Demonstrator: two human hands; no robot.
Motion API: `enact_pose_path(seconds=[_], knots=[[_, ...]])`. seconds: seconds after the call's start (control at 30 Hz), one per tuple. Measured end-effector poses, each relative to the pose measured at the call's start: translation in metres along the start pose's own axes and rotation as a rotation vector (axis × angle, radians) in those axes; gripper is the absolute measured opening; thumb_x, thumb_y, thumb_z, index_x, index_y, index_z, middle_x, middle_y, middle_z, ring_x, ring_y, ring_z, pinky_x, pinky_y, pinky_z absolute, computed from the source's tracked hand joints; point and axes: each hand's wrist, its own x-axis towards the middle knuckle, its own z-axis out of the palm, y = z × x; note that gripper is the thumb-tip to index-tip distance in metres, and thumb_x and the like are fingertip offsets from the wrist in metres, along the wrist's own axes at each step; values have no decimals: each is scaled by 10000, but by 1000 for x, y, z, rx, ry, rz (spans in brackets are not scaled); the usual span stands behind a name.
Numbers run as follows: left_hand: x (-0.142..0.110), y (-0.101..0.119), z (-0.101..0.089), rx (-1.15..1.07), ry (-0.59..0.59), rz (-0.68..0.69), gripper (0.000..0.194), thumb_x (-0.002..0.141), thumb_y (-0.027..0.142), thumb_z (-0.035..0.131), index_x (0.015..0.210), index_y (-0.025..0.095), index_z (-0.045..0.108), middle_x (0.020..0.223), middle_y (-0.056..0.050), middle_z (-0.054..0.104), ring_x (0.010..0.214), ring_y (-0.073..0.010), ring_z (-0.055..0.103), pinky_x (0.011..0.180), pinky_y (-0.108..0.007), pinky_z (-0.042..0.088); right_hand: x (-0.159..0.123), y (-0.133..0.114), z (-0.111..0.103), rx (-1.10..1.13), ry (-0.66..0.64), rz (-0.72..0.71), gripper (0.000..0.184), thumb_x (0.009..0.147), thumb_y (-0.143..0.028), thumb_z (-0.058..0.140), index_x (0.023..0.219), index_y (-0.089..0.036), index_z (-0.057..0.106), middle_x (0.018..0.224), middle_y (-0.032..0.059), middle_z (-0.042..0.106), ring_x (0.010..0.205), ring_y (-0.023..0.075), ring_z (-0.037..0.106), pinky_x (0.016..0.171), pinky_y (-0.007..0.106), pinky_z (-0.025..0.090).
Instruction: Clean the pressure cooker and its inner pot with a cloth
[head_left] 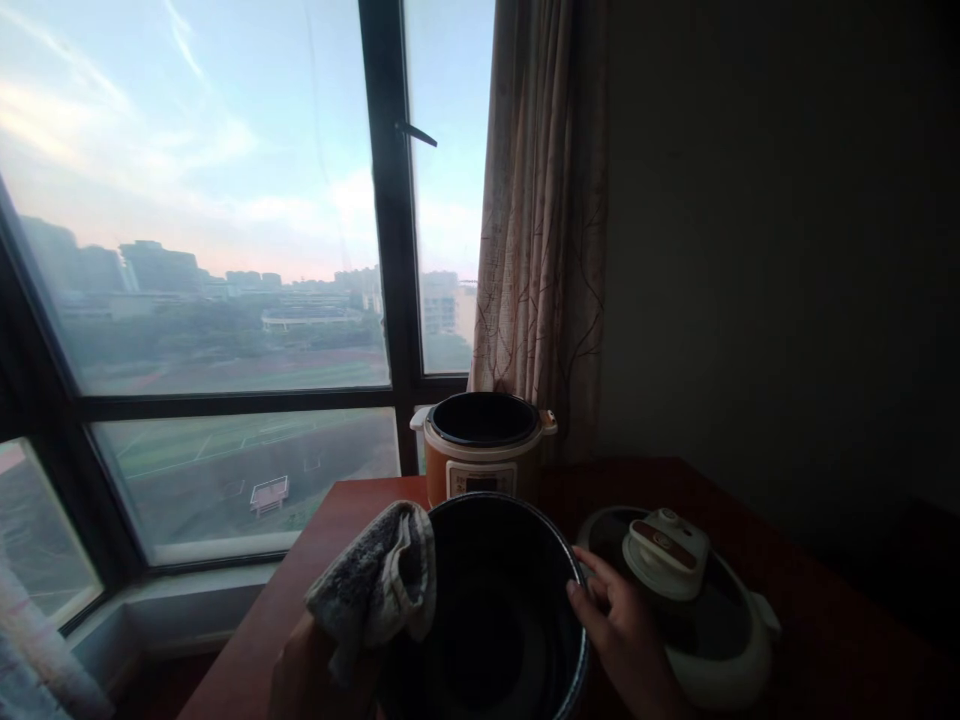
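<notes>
We see a deep, dark, round pot at the near middle of the scene, in front of the cooker body. Its wide mouth faces up and back toward us; its long axis, taken from mouth to base, runs down and away. Whether its base touches the table, we cannot tell.

Our right hand grips the right rim, thumb and fingers closed about its edge. Our left hand, in shadow at the pot's left side, clutches a bunched, grey and whitish cloth against or just beside the rim; its fingers are mostly hidden.

The pot is out of the cooker body, and the lid is off, lying to the right with its handle up. We judge this a middle stage: pot and lid are both apart from the body. How much of the pot the cloth has covered, we cannot tell.

Farther out are a curtain and a tall window.
</notes>
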Motion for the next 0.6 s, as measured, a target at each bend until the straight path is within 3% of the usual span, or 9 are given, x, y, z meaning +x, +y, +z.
enact_pose_path(seconds=[0.23,0.6], knots=[[2,-12,15,-17,-50,-77,198,709,433,642,766,249,690,718,-30,771,754,-305,751,546,-292,479,4,-1,8,18,1,35,793,735,-604,629,1297,-46,597,611,-9,580,660,235,595,659,335,469],[8,-1,15,1,-90,-87,173,714,407,629,759,253,695,750,-47,769,804,-323,753,579,-288,482,9,10,11,-2,-1,39,749,753,-582,622,1282,-52,622,606,-2,606,626,223,593,614,321,453]])
